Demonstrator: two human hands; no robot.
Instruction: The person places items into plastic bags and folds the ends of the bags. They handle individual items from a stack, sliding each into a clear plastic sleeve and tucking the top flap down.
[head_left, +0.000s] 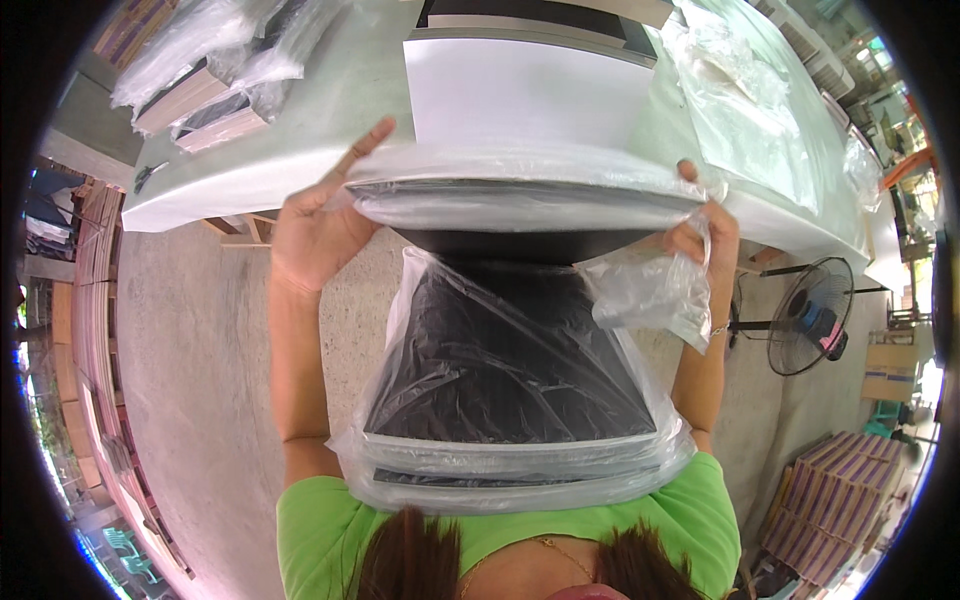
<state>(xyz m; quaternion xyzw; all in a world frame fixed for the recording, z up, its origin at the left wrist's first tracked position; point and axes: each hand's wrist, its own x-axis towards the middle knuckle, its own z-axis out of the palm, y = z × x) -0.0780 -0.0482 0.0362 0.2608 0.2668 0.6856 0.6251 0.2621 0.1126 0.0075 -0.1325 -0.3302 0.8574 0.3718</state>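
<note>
A clear plastic bag encloses a flat black piece that leans toward my chest. Across its far end, at the table's front edge, lies a black-and-white edged part under bunched plastic. My left hand grips the left end of that part through the plastic, one finger stretched upward. On the right end, my right hand has its fingers curled around the plastic, and a loose flap of the bag hangs below it. Whether the black part is one piece or several cannot be made out.
Ahead is a table with a pale cover. On it sit a white-and-black stack, bagged packs at the far left, loose plastic at right, and scissors. A floor fan and striped cartons stand right.
</note>
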